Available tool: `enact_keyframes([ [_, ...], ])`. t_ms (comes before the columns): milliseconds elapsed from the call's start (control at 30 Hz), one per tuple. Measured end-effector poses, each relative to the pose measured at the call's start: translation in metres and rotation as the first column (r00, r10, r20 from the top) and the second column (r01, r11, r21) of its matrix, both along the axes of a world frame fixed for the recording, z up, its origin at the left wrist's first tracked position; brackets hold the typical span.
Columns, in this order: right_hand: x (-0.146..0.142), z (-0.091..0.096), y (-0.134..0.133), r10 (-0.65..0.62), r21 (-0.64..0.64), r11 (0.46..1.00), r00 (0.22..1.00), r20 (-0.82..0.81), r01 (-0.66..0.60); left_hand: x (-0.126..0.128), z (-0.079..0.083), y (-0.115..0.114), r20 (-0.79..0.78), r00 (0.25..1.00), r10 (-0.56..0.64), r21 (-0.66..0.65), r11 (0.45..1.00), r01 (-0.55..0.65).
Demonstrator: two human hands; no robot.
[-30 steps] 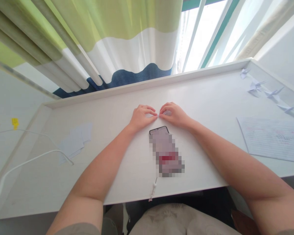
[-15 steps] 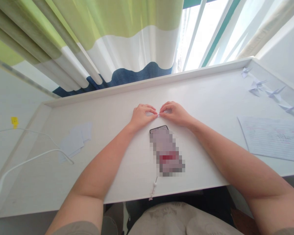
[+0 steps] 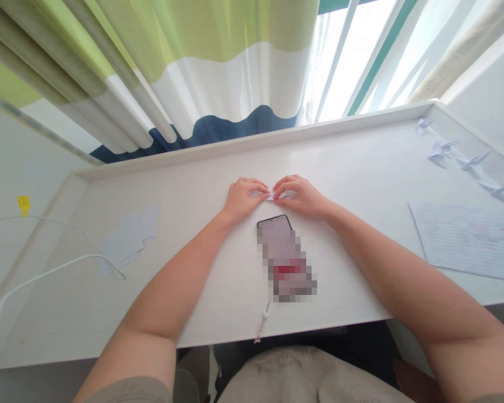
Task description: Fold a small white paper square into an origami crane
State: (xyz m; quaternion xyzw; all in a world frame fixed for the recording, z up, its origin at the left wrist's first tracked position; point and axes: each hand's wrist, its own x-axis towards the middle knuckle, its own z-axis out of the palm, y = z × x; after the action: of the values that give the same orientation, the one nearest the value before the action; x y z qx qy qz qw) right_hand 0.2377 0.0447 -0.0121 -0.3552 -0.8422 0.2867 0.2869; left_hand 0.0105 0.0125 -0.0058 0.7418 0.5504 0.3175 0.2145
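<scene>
Between my hands is a small piece of white folded paper [image 3: 271, 196], mostly hidden by the fingers. My left hand [image 3: 246, 196] pinches its left end with thumb and fingertips. On the other end, my right hand [image 3: 298, 194] grips the paper in the same way, the two sets of fingertips almost touching. Both hands rest low over the white desk [image 3: 210, 280]. Just in front of them, nearer my body, lies a phone [image 3: 283, 257] with a blurred-out screen. A beaded strap [image 3: 264, 322] trails from it to the desk's front edge.
Several folded paper figures [image 3: 472, 161] line the right edge. Below them lies a lined sheet with writing [image 3: 470, 238]. Several blank paper pieces [image 3: 128, 238] overlap at the left, beside a white cable [image 3: 59, 270]. A raised rim [image 3: 256, 137] borders the back, before the curtain [image 3: 235, 78].
My fingertips have shifted slightly along the paper, and a little more of it shows between them. The hands stay in nearly the same place.
</scene>
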Motion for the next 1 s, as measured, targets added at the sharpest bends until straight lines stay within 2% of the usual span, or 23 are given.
enact_keyframes([
  [333,-0.0018,-0.0045,-0.0016,-0.027,0.035,0.999,0.998,0.048,0.025,0.0000,-0.0014,0.0003,-0.005,1.000,-0.005,0.006,1.000,0.005],
  [567,-0.0023,-0.0003,0.0003,-0.091,-0.079,0.993,0.996,0.007,0.091,-0.0001,-0.0023,0.0000,-0.014,1.000,0.001,0.007,1.000,-0.001],
  [1000,-0.0072,-0.0036,0.0015,-0.148,-0.069,0.987,0.989,-0.027,0.146,0.0015,-0.0025,0.0002,-0.041,0.999,0.008,0.000,1.000,-0.008],
])
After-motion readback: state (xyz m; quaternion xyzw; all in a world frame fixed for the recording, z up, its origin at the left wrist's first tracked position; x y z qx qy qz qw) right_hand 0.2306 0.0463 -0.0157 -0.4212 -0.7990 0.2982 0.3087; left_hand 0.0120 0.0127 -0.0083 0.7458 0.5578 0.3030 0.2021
